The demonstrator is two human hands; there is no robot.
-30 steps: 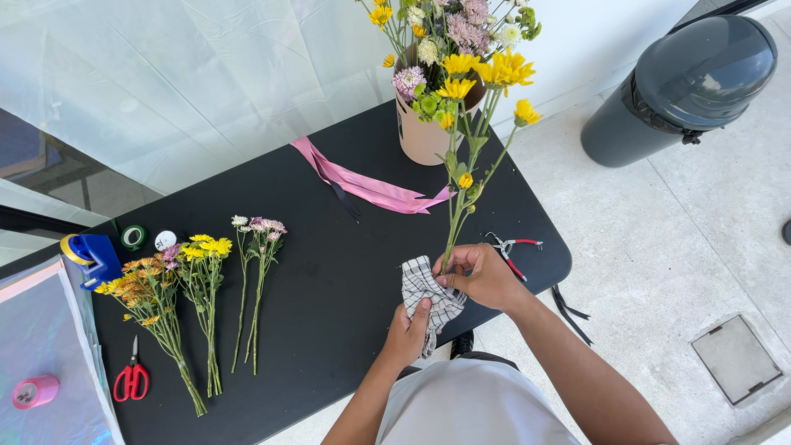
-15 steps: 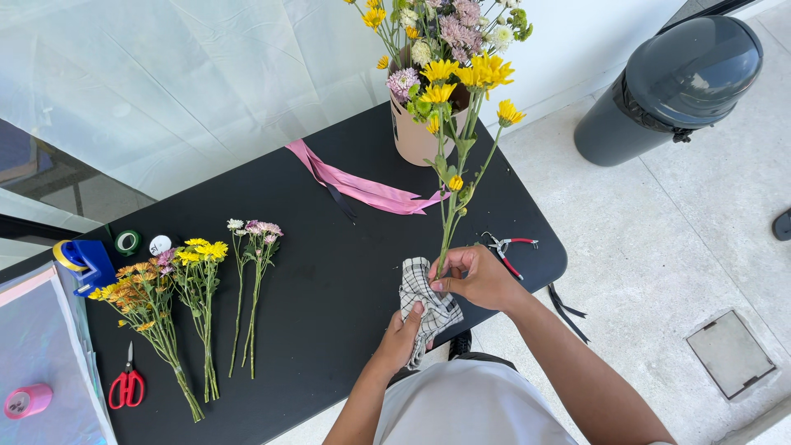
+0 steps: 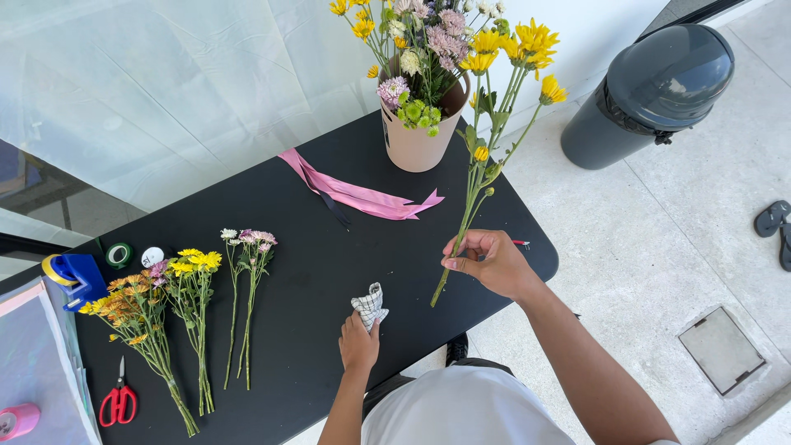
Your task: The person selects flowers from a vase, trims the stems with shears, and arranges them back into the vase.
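One yellow-flowered stem (image 3: 482, 177) is pinched in the right hand (image 3: 488, 262), fingers clamped on it, just right of the one pot (image 3: 418, 140). One checked cloth (image 3: 369, 305) is gripped by the left hand (image 3: 358, 344), below the pot. Three flower bunches (image 3: 194, 313) are laid on the counter (image 3: 329, 264), far left.

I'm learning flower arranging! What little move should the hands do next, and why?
Probably lay the yellow flower stem, pinched in the right hand, beside the sorted bunches on the black table. The left hand holds the checked cloth apart from the stem.
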